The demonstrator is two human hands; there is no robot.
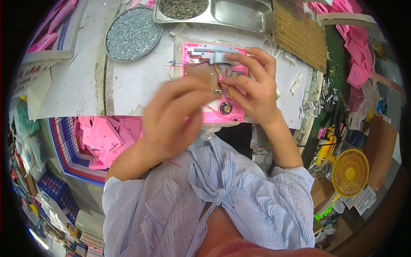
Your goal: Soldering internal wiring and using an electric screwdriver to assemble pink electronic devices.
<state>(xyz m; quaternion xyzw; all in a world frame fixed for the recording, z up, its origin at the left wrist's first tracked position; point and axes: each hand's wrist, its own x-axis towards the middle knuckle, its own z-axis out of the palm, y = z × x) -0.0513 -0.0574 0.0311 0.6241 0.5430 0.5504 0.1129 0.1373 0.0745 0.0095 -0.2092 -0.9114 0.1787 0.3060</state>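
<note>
A pink plastic housing [186,58] lies on the worktable in front of me, with its inside facing up. Across its far part sits a grey and white mechanism [209,56], and loose thin wires [175,64] stick out to the left. A round speaker [225,108] is set in its near end. My right hand [259,88] rests over the right side of the housing, thumb and fingers closed together near the wires at its middle; what they pinch is too small to make out. My left hand [173,113] is over the housing's left side, its fingers smeared by motion.
A round tray of silver screws [133,33] stands at the far left, beside a metal tray [242,15] with small dark parts in one compartment. Corrugated cardboard [298,34] lies far right. Below left is a basket of pink housings [102,137]; a yellow fan [350,172] stands right.
</note>
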